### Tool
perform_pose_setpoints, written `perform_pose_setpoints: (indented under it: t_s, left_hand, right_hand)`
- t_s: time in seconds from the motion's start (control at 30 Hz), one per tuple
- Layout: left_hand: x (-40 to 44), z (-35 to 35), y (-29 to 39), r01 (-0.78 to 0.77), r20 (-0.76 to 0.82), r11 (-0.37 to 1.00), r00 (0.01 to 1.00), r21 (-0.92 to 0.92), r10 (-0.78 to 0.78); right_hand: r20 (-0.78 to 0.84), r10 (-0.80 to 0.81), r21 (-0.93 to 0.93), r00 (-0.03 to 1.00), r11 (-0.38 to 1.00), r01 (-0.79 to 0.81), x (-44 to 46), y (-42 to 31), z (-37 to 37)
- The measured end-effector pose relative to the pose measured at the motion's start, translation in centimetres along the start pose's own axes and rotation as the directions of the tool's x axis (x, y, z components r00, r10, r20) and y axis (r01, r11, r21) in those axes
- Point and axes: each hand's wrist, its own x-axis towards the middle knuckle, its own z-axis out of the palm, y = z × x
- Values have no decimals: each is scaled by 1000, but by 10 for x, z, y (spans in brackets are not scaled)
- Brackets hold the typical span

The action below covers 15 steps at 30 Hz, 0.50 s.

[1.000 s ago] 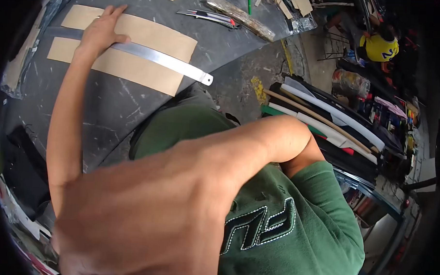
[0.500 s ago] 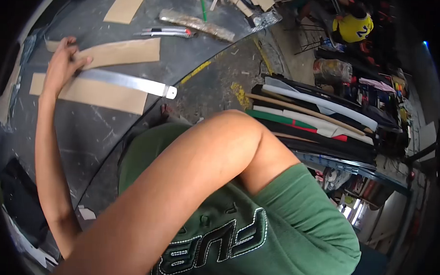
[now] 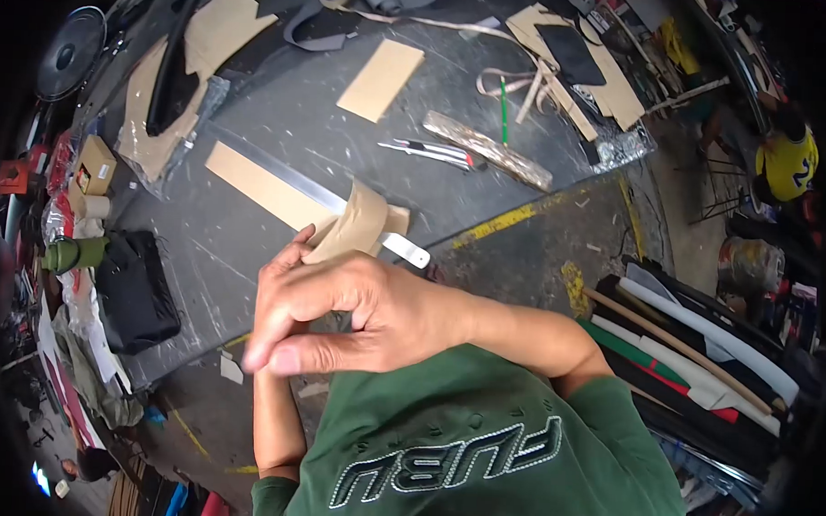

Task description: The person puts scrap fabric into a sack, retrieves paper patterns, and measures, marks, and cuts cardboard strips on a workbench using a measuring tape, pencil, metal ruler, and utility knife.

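Note:
My left hand (image 3: 286, 254) grips a tan cardboard strip (image 3: 355, 221), which curls up over a metal ruler (image 3: 404, 249). Beneath the ruler lies another long tan strip (image 3: 261, 187), flat on the dark tabletop (image 3: 282, 99). Closer to the camera, in front of my chest, is my right hand (image 3: 347, 315). Its fingers curl round with the thumb tip close against them; whether anything is pinched there is hidden. It partly covers my left hand. A utility knife (image 3: 426, 152) rests on the table beyond the ruler.
A tan rectangle (image 3: 380, 79) lies farther back, and a plastic-wrapped bar (image 3: 487, 150) sits right of the knife. Cardboard pieces (image 3: 619, 88) fill the far right corner. A black bag (image 3: 139, 289) stands at the left edge. Rolls (image 3: 691, 359) are stacked at right; a person in yellow (image 3: 789, 162) sits beyond.
The view has shifted left and back. My left hand has drawn the upper strip toward my body, bending it over the ruler. My right hand, formerly out of frame, has come into view.

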Motion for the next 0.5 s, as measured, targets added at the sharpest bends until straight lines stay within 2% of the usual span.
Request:
perform_pose_setpoints:
  t_s: [0.03, 0.07, 0.1, 0.13, 0.17, 0.2, 0.27, 0.37, 0.5]
  left_hand:
    - [-6, 11, 1, 55, 17, 994, 998, -92, -53]
    - [-13, 23, 3, 111, 34, 977, 994, -181, -106]
    - [-14, 26, 3, 247, 132, 908, 968, -339, -213]
    - [-13, 28, -5, 312, 188, 854, 948, -415, -255]
    - [-13, 30, -12, 380, 243, 790, 924, -482, -296]
    - [-15, 32, -29, 352, 68, 921, 936, -165, -346]
    - [-17, 28, -54, 350, -99, 920, 936, 175, -337]
    - [-21, 25, -76, 154, -49, 966, 988, 209, -147]
    - [-29, 47, -75, 177, -60, 983, 983, 49, -174]
  right_hand:
    - [-6, -73, 228, 997, 971, 72, 1, -12, 2]
    - [-15, -164, 435, 986, 887, 155, 0, -21, 5]
    - [-24, -255, 622, 967, 753, 214, 0, -30, 7]
    - [-11, -315, 691, 949, 683, 235, 1, -38, 7]
    - [-4, -354, 702, 935, 665, 255, -1, -44, 12]
    - [14, -375, 660, 927, 700, 273, -4, -47, 17]
    - [47, -421, 574, 906, 754, 321, -10, -50, 28]
    - [76, -462, 460, 884, 802, 380, -16, -53, 36]
    - [101, -484, 383, 869, 826, 415, -20, -53, 40]
